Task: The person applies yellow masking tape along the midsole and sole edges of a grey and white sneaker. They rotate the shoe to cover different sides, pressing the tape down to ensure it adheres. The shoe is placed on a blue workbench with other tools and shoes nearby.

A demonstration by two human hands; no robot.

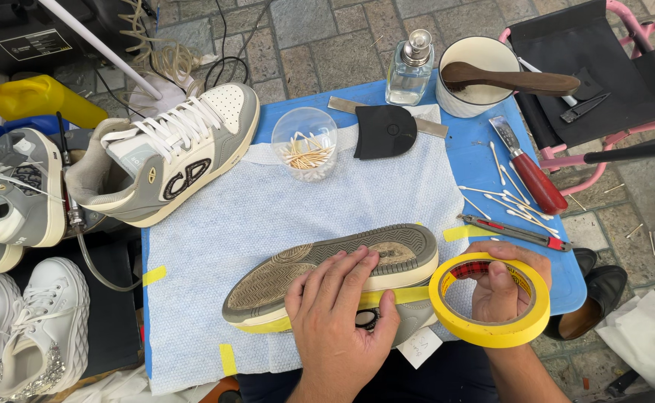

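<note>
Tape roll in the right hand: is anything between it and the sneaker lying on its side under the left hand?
Nothing visible. The tape roll in the right hand sits right beside the sneaker, its yellow strip already running along the midsole under the left hand. The utility knife lies behind, clear.

sneaker (327, 272): on its side, worn sole showing, yellow-taped edge | tape roll (489, 300): yellow, beside its heel

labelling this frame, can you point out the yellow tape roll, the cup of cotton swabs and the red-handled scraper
yellow tape roll (454, 310): head view, on the left side of the ring.
cup of cotton swabs (306, 145): head view, on the clear cup's middle.
red-handled scraper (538, 181): head view, on the red handle.
</note>
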